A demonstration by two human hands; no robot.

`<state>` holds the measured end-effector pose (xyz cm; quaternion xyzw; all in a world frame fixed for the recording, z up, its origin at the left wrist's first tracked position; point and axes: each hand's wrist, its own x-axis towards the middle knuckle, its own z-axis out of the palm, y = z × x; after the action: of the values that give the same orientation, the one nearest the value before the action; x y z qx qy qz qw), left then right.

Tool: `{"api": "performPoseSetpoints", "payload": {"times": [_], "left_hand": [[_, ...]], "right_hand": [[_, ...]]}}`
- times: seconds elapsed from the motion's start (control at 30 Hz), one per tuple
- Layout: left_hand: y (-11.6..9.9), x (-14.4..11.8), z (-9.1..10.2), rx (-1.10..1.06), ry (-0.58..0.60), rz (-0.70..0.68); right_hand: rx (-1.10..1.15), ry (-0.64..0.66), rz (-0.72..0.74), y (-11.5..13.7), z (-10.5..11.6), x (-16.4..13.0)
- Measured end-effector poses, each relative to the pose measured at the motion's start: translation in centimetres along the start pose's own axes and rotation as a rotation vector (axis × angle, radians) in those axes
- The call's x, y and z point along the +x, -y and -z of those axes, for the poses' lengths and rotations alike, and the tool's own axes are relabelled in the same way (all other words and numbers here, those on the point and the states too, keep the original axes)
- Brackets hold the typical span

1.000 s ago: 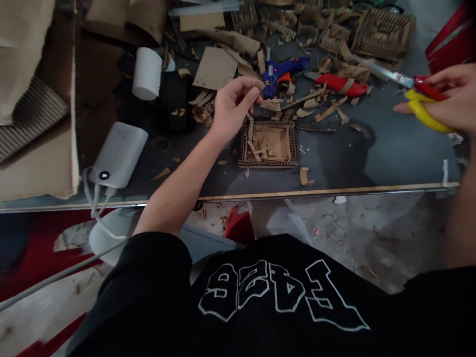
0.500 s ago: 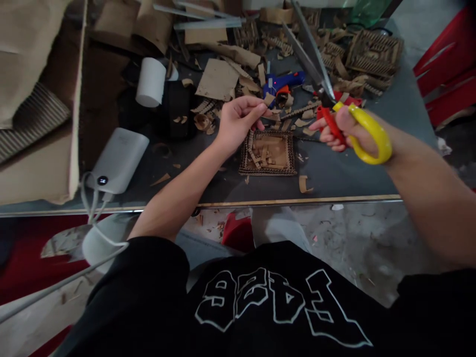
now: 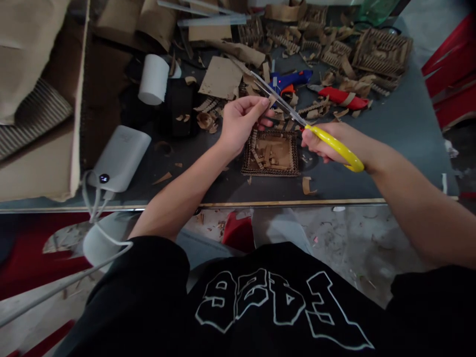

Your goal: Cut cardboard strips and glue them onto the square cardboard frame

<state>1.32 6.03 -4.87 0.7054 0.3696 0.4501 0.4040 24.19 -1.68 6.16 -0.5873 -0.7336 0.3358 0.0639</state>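
Observation:
Between its thumb and fingers, my left hand (image 3: 241,119) pinches a small cardboard piece (image 3: 272,100). My right hand (image 3: 330,141) grips the scissors (image 3: 334,147), which have yellow and red handles. Their long metal blades point up and left, right beside the pinched piece; whether they touch it I cannot tell. Below my hands lies a square cardboard tray (image 3: 271,172) with corrugated walls and loose strips inside. Just beyond the blades rests a blue hot glue gun (image 3: 293,78).
Cardboard scraps litter the back of the table, with a red-handled tool (image 3: 344,98) among them. Another corrugated square piece (image 3: 383,52) sits back right. At left are a white power bank (image 3: 122,158) with a cable, a white cylinder (image 3: 153,79) and large cardboard sheets (image 3: 29,54).
My right hand has swung the scissors down and left, bringing the blades to the piece in my left hand. The blades are closer together now. My left hand has barely moved.

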Motion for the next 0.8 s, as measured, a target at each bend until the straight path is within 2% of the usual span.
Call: {"api": "performPoseSetpoints", "payload": {"times": [0.1,0.4,0.5,0.67,0.8], "left_hand": [[0.0,0.0,0.1,0.013,0.005,-0.008],[-1.4,-0.1,0.2,-0.016,-0.082,0.08],[-1.3,-0.1,0.3,-0.023,-0.08,0.101],[-0.8,0.0,0.4,0.012,-0.056,0.083],[-0.8,0.1,0.5,-0.022,-0.053,0.089]], "right_hand": [[-0.119,0.015,-0.08,0.0,-0.1,0.1],[-0.191,0.027,-0.087,0.0,-0.1,0.8],[-0.206,0.031,-0.098,-0.5,-0.2,1.0],[-0.099,0.014,-0.127,-1.1,-0.3,1.2],[-0.189,-0.012,-0.151,-1.0,-0.3,1.5]]}}
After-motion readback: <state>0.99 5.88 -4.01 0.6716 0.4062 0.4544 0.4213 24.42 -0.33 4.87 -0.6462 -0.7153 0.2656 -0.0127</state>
